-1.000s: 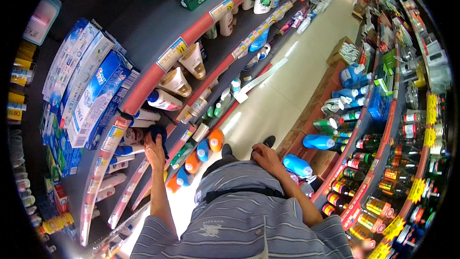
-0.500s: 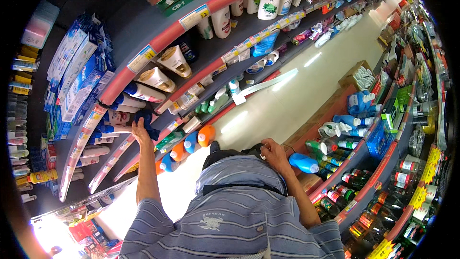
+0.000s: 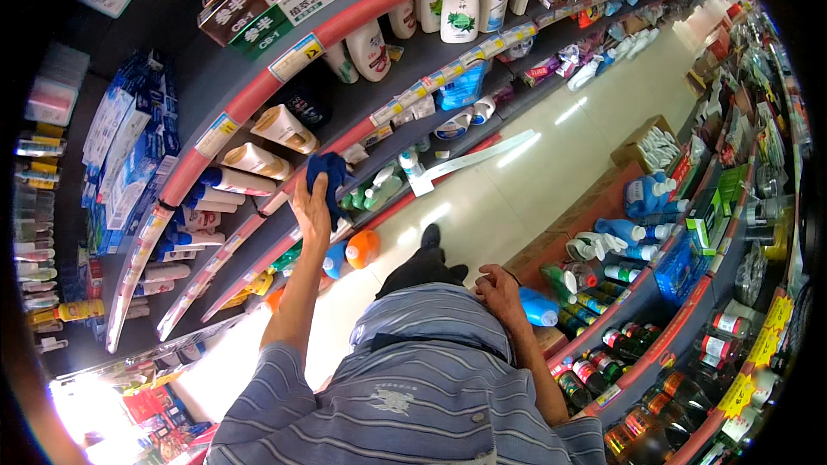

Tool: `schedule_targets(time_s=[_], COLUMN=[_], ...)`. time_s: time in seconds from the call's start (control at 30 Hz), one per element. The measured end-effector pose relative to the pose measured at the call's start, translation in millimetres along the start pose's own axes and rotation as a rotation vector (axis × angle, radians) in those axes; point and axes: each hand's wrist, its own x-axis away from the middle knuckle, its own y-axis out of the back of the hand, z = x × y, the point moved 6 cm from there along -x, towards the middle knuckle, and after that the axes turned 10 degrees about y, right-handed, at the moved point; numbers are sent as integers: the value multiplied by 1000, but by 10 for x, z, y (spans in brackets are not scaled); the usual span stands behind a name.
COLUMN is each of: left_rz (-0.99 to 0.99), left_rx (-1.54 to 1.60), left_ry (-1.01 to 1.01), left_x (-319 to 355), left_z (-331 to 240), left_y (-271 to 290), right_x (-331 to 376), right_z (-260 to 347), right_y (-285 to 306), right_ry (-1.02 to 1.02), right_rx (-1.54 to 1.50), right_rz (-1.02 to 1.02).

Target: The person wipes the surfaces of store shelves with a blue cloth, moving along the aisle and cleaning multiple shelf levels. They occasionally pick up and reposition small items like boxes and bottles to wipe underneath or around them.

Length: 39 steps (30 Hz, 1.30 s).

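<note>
The left hand (image 3: 312,213) gripped a bunched dark-blue cloth (image 3: 327,176) at its one o'clock, in front of a red shelf rail (image 3: 351,137); whether cloth and rail touched could not be told. From the cloth, a gold-and-white squeeze tube (image 3: 284,129) lay between ten and eleven o'clock, an orange bottle (image 3: 363,249) at five. The right hand (image 3: 502,294), at four, was loosely curled, its contents impossible to tell.
</note>
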Motion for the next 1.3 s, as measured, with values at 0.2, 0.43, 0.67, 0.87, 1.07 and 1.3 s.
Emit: schedule_targets(time_s=[0.2,0.43,0.67,0.87,1.07,1.3], left_rz=[-114,-71,-133,-60,-167,-146], left_rx=[-308,-141,-575,-478,-378,-399], left_ry=[-310,-96,-260,-167,-109,-196], left_x=[-607,-857,-1529,-1338,-997,-755], left_z=[-196,-341,-90,-282,-496,-895], left_y=[-624,-1023,-1164,-1216,-1414,-2122], right_x=[-132,-435,-912,-1022,-1205,-1576], right_z=[-1,27,217,99,49,101], right_y=[314,804,869,960,1180,1872], right_ry=[41,-58,-14,13,15,96], right_rx=[80,28,162,216,203,208], right_rz=[-51,-80,-81,-111,-44,-68])
